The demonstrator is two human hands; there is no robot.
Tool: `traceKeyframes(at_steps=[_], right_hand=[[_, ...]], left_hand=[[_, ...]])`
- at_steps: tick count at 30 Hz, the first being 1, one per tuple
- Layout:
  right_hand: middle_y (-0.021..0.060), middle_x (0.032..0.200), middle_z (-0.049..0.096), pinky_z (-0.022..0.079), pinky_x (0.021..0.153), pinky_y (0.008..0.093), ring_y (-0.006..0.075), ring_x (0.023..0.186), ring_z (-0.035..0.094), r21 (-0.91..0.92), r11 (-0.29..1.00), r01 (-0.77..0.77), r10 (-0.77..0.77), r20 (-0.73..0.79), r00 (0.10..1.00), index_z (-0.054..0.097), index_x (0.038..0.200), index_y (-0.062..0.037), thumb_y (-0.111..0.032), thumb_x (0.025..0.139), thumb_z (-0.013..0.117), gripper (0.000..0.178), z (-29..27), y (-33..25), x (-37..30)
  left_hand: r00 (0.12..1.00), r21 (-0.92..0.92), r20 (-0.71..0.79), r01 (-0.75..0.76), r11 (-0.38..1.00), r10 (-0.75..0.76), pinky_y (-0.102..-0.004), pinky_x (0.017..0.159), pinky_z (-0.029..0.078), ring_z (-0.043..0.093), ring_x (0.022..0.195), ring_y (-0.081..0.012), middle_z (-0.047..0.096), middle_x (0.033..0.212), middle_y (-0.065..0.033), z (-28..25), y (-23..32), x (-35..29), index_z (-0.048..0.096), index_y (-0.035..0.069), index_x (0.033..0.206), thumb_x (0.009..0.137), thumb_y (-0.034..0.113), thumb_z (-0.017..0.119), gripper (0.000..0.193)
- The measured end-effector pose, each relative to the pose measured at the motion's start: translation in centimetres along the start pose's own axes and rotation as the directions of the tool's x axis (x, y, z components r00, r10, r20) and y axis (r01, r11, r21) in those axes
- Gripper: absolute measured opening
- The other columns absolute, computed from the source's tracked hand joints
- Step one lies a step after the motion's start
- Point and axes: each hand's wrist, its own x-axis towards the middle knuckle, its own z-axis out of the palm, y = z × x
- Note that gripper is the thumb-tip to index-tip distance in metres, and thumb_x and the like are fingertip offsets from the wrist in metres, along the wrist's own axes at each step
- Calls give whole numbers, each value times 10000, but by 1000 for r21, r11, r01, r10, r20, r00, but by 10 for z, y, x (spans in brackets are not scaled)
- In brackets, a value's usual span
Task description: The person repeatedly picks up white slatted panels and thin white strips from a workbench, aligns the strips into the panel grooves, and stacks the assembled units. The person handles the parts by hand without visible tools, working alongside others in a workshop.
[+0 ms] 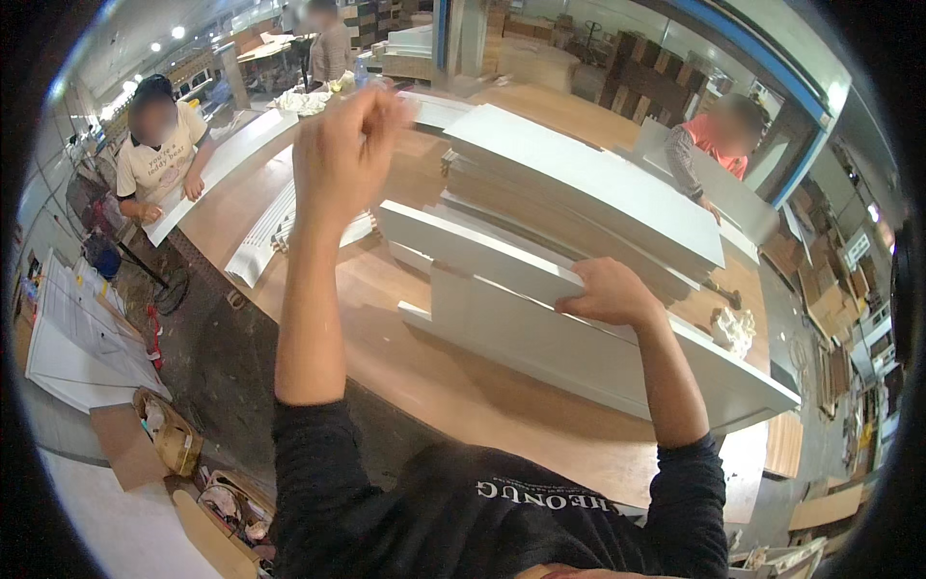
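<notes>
My right hand [617, 291] grips the top edge of a long white panel [540, 333], thumb on the near side and fingers over the edge. The panel stands on its edge on the wooden table. Against its far side a narrower white board [477, 249] rises higher at the left end. My left hand [347, 145] is raised above the table, away from the panels. Its fingers look bent but are smeared by motion, so whether they hold anything is unclear.
Behind the panel lies a stack of white boards [579, 179]. Thin white strips [265, 232] lie at the left of the table [386, 352]. One person [159, 154] handles a white board at far left; another [709, 145] stands at far right. Crumpled white wrapping [733, 331] sits at right.
</notes>
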Motion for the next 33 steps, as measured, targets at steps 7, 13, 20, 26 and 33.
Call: traceKeyframes(at_steps=[7, 13, 20, 26, 33], right_hand=[[212, 838, 657, 486, 747, 421, 383, 815, 622, 26, 993, 115, -111, -130, 985, 657, 972, -4, -384, 707, 721, 467, 10, 6, -10], [216, 835, 658, 487, 751, 424, 377, 806, 630, 105, 989, 104, -97, -70, 993, 659, 1023, -21, -352, 753, 693, 428, 4, 1, -12], [230, 796, 640, 476, 749, 457, 408, 827, 610, 55, 992, 115, -111, -71, 991, 650, 920, 2, -313, 793, 673, 341, 2, -9, -7], [233, 814, 641, 470, 761, 460, 408, 844, 608, 69, 989, 131, -125, -90, 988, 643, 926, 11, -314, 793, 676, 353, 4, -10, -6], [226, 804, 639, 470, 718, 440, 409, 793, 600, 58, 984, 168, -158, -146, 977, 653, 996, -29, -282, 780, 679, 334, 13, 9, 2]], left_hand=[[888, 120, 405, 183, 976, -216, -349, 793, 456, 605, 890, -228, 630, 961, -92, 114, -37, -42, 582, 85, 1085, 921, 322, 521, 294], [860, -370, -383, 191, 909, -337, -347, 887, 427, 536, 1000, -224, 533, 1129, -125, 82, -52, -112, 527, -15, 1125, 896, 166, 589, 299], [668, -659, 374, 680, 322, -643, -357, 1046, 312, 367, 1267, -230, 385, 1362, -172, 156, -40, -266, 286, -46, 1388, 883, 153, 598, 626], [591, -639, 520, 748, 179, -617, -365, 1039, 343, 417, 1256, -260, 458, 1327, -192, 148, -15, -253, 277, -60, 1394, 836, 203, 666, 729], [544, 404, 657, 331, 853, -522, -370, 743, 488, 633, 887, -243, 661, 931, -99, 47, -9, -131, 638, 78, 1034, 783, 382, 714, 401]])
